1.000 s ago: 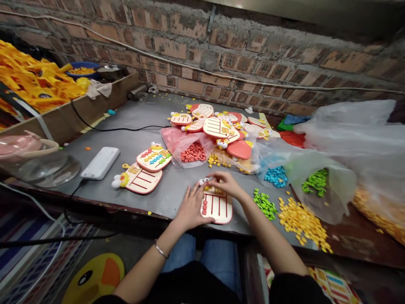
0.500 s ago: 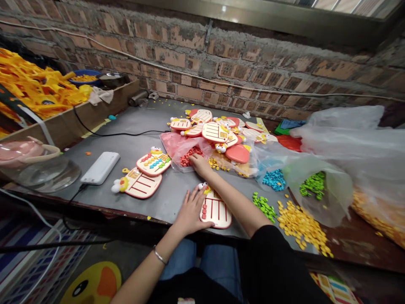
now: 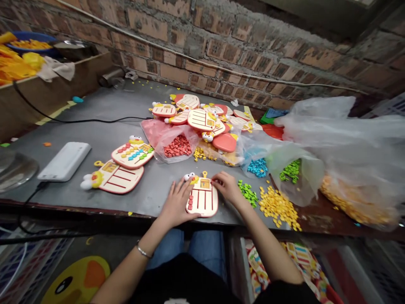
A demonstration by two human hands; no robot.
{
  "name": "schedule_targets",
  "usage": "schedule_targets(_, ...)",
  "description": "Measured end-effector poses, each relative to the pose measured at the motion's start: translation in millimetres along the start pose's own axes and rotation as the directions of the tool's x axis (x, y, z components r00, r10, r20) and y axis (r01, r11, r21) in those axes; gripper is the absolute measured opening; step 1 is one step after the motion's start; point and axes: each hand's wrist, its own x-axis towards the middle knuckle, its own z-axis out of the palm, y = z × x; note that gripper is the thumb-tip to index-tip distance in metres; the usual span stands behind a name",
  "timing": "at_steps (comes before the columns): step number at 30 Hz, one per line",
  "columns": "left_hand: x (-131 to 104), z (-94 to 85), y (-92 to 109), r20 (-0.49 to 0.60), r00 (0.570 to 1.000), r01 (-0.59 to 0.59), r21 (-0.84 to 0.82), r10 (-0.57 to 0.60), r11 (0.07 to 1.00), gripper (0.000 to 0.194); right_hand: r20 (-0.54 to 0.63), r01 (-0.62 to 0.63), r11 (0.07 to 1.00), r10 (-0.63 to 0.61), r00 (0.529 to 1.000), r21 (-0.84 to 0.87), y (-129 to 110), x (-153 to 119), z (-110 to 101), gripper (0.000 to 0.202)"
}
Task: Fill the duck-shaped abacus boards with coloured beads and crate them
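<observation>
A cream toy board point(image 3: 201, 204) with a duck head, dark red slots and a yellow loop lies flat at the table's front edge. Several red beads point(image 3: 190, 202) fill the lower part of its leftmost slot. My left hand point(image 3: 175, 204) grips the board's left side, fingers near the duck head and thumb along the bottom edge. At the upper right edge of the board, my right hand point(image 3: 226, 188) is pinched around a small red bead point(image 3: 212, 182), mostly hidden by the fingertips. Beyond the board stands an opened bag of red beads point(image 3: 177, 145).
Left of me, a board with coloured beads point(image 3: 133, 153) overlaps a bare one point(image 3: 122, 179), beside a white power bank point(image 3: 65, 161). Similar boards point(image 3: 201, 120) are heaped behind. Green beads point(image 3: 247, 193), yellow beads point(image 3: 278, 207) and a blue bead pile point(image 3: 257, 167) lie rightward.
My right hand has come back from the red bead bag to the board's upper right edge. My left hand stays on the board. The camera view has shifted.
</observation>
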Motion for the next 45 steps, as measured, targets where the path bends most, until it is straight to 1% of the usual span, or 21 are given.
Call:
schedule_targets(2, 0, 0.6, 1, -0.005, 1.000, -0.008, 0.028, 0.008, 1.000, 0.096, 0.066, -0.016, 0.996, 0.021, 0.998, -0.085, -1, -2, 5, 0.009)
schedule_targets(5, -1, 1.4, 3, -0.014, 1.000, -0.003, 0.071, 0.004, 0.997, 0.097, 0.099, -0.021, 0.986, 0.037, 0.994, -0.166, -1, 2, 14, 0.013)
schedule_targets(9, -2, 1.7, 5, -0.007, 1.000, 0.020, 0.091, -0.020, 0.996, 0.103, 0.112, 0.036, 0.984, -0.017, 0.994, -0.172, 0, 0, 15, 0.020)
schedule_targets(12, -2, 1.4, 6, -0.006, 1.000, 0.030, 0.090, -0.030, 0.996, 0.104, 0.117, 0.042, 0.994, -0.030, 0.993, -0.100, 0, -7, 10, 0.020)
schedule_targets(16, -2, 1.1, 6, -0.008, 0.999, 0.043, 0.078, -0.043, 0.996, 0.106, 0.182, 0.041, 0.995, -0.057, 0.982, 0.088, -2, -17, 6, 0.013)
schedule_targets(19, -1, 1.5, 6, 0.002, 0.999, 0.043, 0.064, -0.043, 0.997, 0.109, 0.117, -0.007, 0.982, -0.015, 0.993, 0.189, -9, -15, 18, 0.015)
schedule_targets(21, -1, 2.2, 5, 0.009, 0.999, 0.041, 0.060, -0.042, 0.997, 0.108, 0.076, -0.019, 0.978, 0.004, 0.997, 0.206, -19, -9, 32, 0.022)
schedule_targets(23, -1, 3.2, 4, 0.011, 0.999, 0.047, 0.061, -0.048, 0.997, 0.105, 0.071, 0.003, 0.980, -0.017, 0.997, 0.199, -30, -1, 45, 0.028)
schedule_targets(26, -1, 4.6, 3, 0.009, 0.998, 0.054, 0.062, -0.054, 0.997, 0.103, 0.145, 0.022, 0.967, -0.061, 0.988, 0.256, -39, 6, 50, 0.038)
schedule_targets(29, 0, 4.9, 3, 0.011, 0.999, 0.046, 0.072, -0.047, 0.996, 0.103, 0.252, -0.016, 0.916, -0.093, 0.963, 0.400, -31, 15, 41, 0.042)
schedule_targets(30, 0, 4.8, 3, 0.013, 0.999, 0.042, 0.079, -0.043, 0.996, 0.104, 0.250, -0.028, 0.903, -0.088, 0.964, 0.429, -26, 21, 38, 0.038)
schedule_targets(31, 1, 4.6, 4, 0.016, 0.999, 0.036, 0.085, -0.037, 0.996, 0.104, 0.212, -0.033, 0.902, -0.066, 0.975, 0.431, -20, 29, 36, 0.031)
schedule_targets(32, 1, 4.3, 4, 0.019, 0.999, 0.030, 0.091, -0.032, 0.995, 0.104, 0.146, -0.030, 0.916, -0.031, 0.989, 0.401, -13, 39, 35, 0.025)
schedule_targets(34, 2, 3.9, 5, 0.024, 0.999, 0.023, 0.099, -0.026, 0.995, 0.104, -0.014, -0.018, 0.969, 0.022, 1.000, 0.246, -3, 65, 38, 0.017)
schedule_targets(35, 2, 3.8, 6, 0.027, 0.999, 0.021, 0.102, -0.024, 0.995, 0.103, -0.050, -0.011, 0.990, 0.018, 0.999, 0.138, 1, 78, 41, 0.017)
schedule_targets(36, 2, 3.8, 6, 0.029, 0.999, 0.018, 0.105, -0.022, 0.994, 0.102, -0.041, 0.003, 1.000, -0.001, 0.999, 0.029, 4, 92, 46, 0.018)
schedule_targets(37, 2, 4.0, 6, 0.029, 0.999, 0.017, 0.110, -0.020, 0.994, 0.101, 0.000, 0.023, 0.997, -0.023, 1.000, -0.070, 5, 103, 50, 0.019)
schedule_targets(39, 1, 4.5, 6, 0.021, 1.000, 0.014, 0.120, -0.016, 0.993, 0.098, 0.090, 0.071, 0.978, -0.055, 0.994, -0.196, 6, 119, 58, 0.019)
schedule_targets(40, 0, 4.8, 6, 0.013, 1.000, 0.013, 0.123, -0.014, 0.992, 0.097, 0.105, 0.085, 0.972, -0.063, 0.992, -0.219, 5, 123, 59, 0.019)
schedule_targets(42, -1, 5.2, 5, -0.004, 1.000, 0.009, 0.125, -0.009, 0.992, 0.097, 0.063, 0.090, 0.979, -0.079, 0.995, -0.184, 5, 120, 56, 0.020)
schedule_targets(45, -1, 4.5, 5, -0.007, 1.000, -0.014, 0.118, 0.015, 0.993, 0.096, -0.070, 0.071, 0.997, -0.071, 0.995, 0.005, 8, 93, 38, 0.014)
